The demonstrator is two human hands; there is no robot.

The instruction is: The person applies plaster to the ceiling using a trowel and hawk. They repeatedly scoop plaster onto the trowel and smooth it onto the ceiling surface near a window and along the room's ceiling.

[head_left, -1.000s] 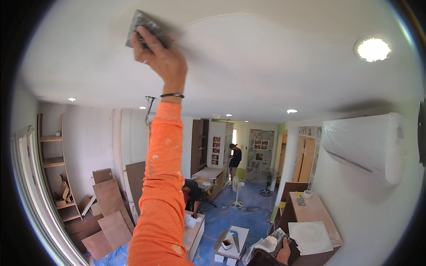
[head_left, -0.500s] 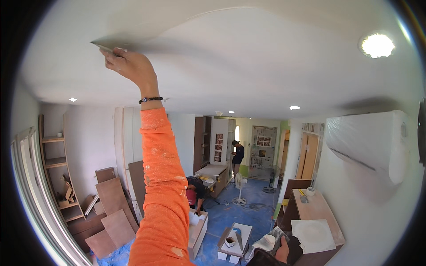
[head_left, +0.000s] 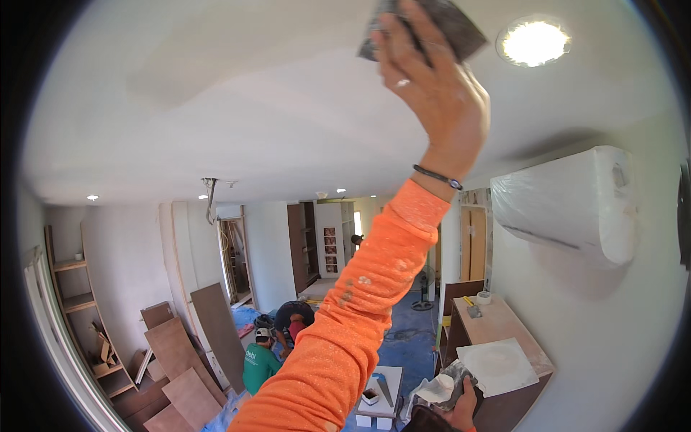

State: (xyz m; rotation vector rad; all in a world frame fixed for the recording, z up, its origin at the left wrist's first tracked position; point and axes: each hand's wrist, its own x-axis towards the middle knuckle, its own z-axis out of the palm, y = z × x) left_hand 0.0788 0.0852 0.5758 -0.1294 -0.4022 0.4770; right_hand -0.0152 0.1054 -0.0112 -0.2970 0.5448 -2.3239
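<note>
A raised left hand point(head_left: 432, 93) presses a grey sanding pad point(head_left: 425, 29) flat against the white ceiling point(head_left: 252, 108), fingers spread over it; the right hand point(head_left: 464, 403), low down, apparently grips crumpled paper point(head_left: 439, 385).

The room is brightly and evenly lit, with strong glare thrown by a recessed ceiling light point(head_left: 534, 42) at the upper right, whose centre is blown out to white, while smaller downlights point(head_left: 91, 197) are seen glowing further back. A soft shadow is cast on the wall beneath the plastic-wrapped air conditioner point(head_left: 568, 204), and a faint darker patch is shown on the ceiling point(head_left: 216, 108). Straight edges are bent toward the rim by the fisheye lens, the corners are cut off in black, and the raised hand point(head_left: 432, 93) is slightly softened by blur.
</note>
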